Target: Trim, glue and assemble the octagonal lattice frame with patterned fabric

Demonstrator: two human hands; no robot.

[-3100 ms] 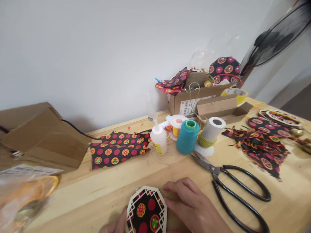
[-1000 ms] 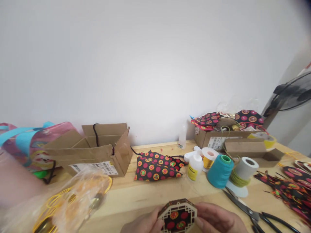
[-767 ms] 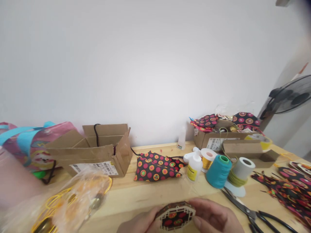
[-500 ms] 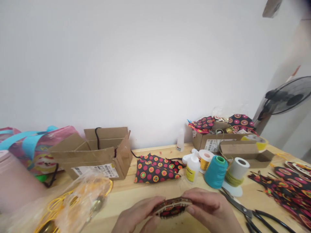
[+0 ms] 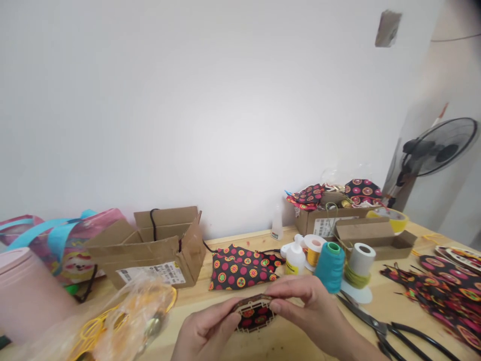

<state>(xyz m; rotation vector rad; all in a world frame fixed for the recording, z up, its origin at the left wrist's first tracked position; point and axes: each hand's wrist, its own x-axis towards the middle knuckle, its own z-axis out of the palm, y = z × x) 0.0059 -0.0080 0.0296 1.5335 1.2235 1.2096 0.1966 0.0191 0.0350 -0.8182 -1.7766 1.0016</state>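
L hand (image 5: pixel 205 327), R hand (image 5: pixel 306 302) hold octag. frame (image 5: pixel 256 317), more tilted vs 3s ago.

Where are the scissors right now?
At the lower right of the head view, the scissors lie on the table between the right hand and the patterned fabric scraps, tips toward the teal cone.

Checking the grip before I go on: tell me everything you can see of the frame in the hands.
The frame looks many-sided, with a pale, wood-like lattice border, a brown rim along its upper edge, and dark, red-dotted fabric inside. Low in view, it is tilted, its face foreshortened. The left hand pinches its left end and the right hand its upper right, hiding parts of the outline. Whether its lower edge touches the table is unclear.
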